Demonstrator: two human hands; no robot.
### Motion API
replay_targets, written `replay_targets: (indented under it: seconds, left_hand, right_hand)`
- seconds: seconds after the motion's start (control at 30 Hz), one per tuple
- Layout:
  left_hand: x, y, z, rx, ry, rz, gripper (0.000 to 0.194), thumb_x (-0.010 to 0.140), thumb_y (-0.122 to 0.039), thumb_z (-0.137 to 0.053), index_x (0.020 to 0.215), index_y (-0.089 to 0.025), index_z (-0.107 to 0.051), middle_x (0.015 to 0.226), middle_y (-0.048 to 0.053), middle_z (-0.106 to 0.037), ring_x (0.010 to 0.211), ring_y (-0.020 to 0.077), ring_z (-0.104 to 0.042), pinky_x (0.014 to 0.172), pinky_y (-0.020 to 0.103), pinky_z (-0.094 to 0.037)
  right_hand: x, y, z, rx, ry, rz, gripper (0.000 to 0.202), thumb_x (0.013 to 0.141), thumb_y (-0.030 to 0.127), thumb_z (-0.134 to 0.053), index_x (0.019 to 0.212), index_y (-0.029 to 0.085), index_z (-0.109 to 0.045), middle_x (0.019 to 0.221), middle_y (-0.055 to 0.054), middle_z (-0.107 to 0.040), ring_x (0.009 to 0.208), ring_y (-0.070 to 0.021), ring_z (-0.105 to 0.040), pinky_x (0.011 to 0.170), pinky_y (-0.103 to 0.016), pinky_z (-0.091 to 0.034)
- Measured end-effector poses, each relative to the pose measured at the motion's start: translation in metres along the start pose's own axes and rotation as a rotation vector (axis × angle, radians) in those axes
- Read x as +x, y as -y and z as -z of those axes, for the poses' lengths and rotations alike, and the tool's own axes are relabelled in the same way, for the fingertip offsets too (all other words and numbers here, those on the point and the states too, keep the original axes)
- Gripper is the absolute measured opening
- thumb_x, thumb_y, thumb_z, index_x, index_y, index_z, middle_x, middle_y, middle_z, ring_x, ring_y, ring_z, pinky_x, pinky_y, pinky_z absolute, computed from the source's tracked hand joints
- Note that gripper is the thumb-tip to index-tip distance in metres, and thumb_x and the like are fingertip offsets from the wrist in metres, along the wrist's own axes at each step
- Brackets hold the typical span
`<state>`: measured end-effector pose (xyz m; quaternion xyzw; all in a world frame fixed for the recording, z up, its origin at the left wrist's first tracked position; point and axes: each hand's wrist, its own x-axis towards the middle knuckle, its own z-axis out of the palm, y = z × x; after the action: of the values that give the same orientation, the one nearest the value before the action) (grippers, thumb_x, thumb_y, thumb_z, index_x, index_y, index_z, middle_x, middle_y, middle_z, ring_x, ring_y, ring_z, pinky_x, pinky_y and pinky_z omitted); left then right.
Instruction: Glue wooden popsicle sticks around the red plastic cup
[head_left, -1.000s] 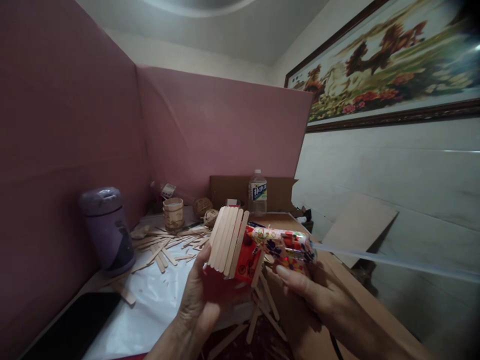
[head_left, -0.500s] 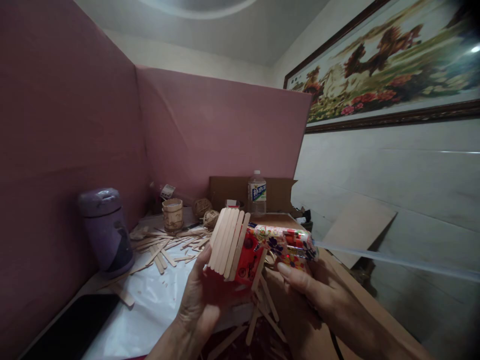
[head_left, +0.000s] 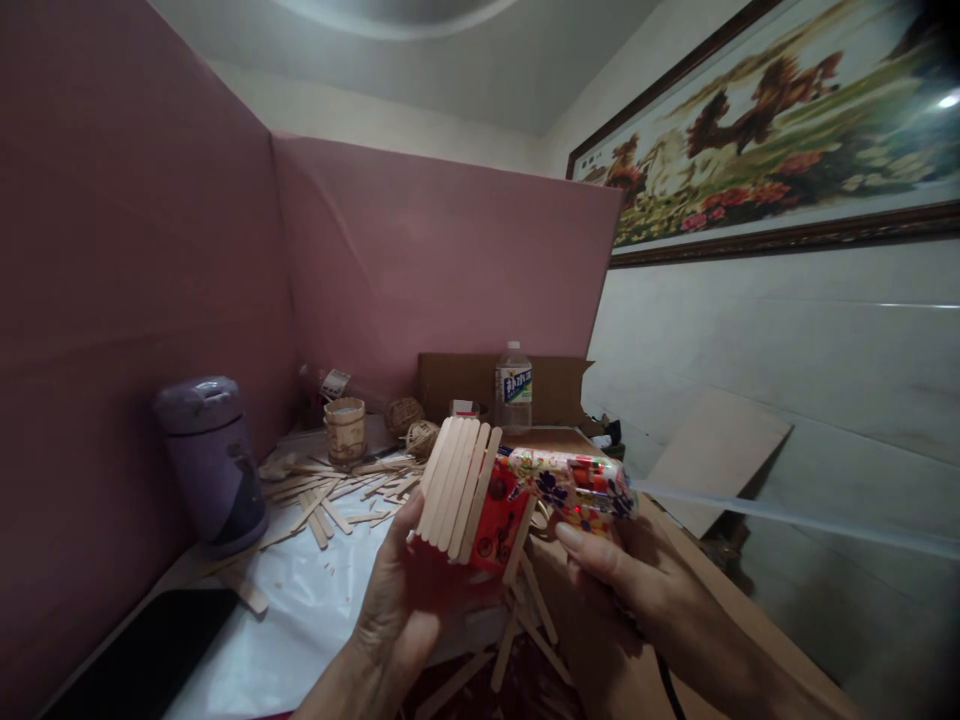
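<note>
My left hand (head_left: 390,600) is wrapped around a red box (head_left: 491,530) with dark printed figures. Flat wooden craft sticks (head_left: 454,490) lie side by side over part of its upward face, and another stick stands along its right edge. My right hand (head_left: 645,575) grips a hot glue gun (head_left: 574,485) covered in a shiny flower pattern. From the gun's rear a long clear glue stick (head_left: 787,522) sticks out to the right. The gun's nose is close to the rightmost stick of the row; its very tip is hard to make out.
Loose craft sticks (head_left: 322,495) are scattered on a white sheet (head_left: 300,590), with more below the box. A purple flask (head_left: 210,465) and a black flat object (head_left: 142,655) are at left. Behind are a small wooden cup (head_left: 345,430), twine balls (head_left: 421,438) and a water bottle (head_left: 514,390).
</note>
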<state>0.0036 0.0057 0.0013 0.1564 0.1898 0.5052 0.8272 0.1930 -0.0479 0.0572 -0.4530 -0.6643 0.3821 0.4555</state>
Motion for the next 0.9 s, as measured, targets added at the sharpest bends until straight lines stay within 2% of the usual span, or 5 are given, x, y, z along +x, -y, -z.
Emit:
replay_targets:
  seconds: [0.27,0.47,0.7,0.9]
  left_hand:
    - [0.0000,-0.0005,0.0034,0.010,0.033,0.004,0.063,0.081,-0.046,-0.059,0.135,-0.015,-0.045,0.101,0.017,-0.068,0.091,0.0346,-0.065,0.081,0.058,-0.049]
    - [0.0006,0.0002,0.0030,0.009,0.032,0.007,0.065,0.082,-0.046,-0.058,0.136,-0.014,-0.043,0.099,0.017,-0.069,0.090,0.0341,-0.066,0.081,0.057,-0.049]
    - [-0.0007,0.0002,0.0008,0.031,0.044,-0.001,0.066,0.082,-0.047,-0.057,0.136,-0.012,-0.043,0.099,0.018,-0.070,0.086,0.0342,-0.067,0.080,0.057,-0.049]
    - [-0.0004,-0.0002,-0.0001,0.031,0.014,-0.028,0.061,0.083,-0.045,-0.056,0.133,-0.012,-0.046,0.094,0.016,-0.070,0.087,0.0330,-0.067,0.082,0.057,-0.048]
  right_hand:
    - [0.0011,0.0026,-0.0004,0.028,-0.023,-0.011,0.052,0.085,0.055,-0.053,0.046,0.021,-0.049,0.038,0.005,-0.039,0.038,-0.0094,-0.035,0.045,-0.025,-0.038]
    - [0.0001,0.0078,0.0008,0.036,0.020,-0.044,0.053,0.085,0.057,-0.052,0.044,0.022,-0.049,0.033,0.004,-0.036,0.035,-0.0102,-0.035,0.045,-0.026,-0.039]
    - [-0.0021,0.0086,0.0020,0.062,-0.013,-0.059,0.053,0.084,0.057,-0.054,0.045,0.022,-0.046,0.035,0.005,-0.037,0.033,-0.0082,-0.032,0.037,-0.023,-0.031]
    - [-0.0074,0.0037,0.0036,0.076,-0.008,-0.056,0.048,0.087,0.054,-0.052,0.053,0.019,-0.053,0.040,0.005,-0.039,0.036,-0.0086,-0.033,0.040,-0.024,-0.032]
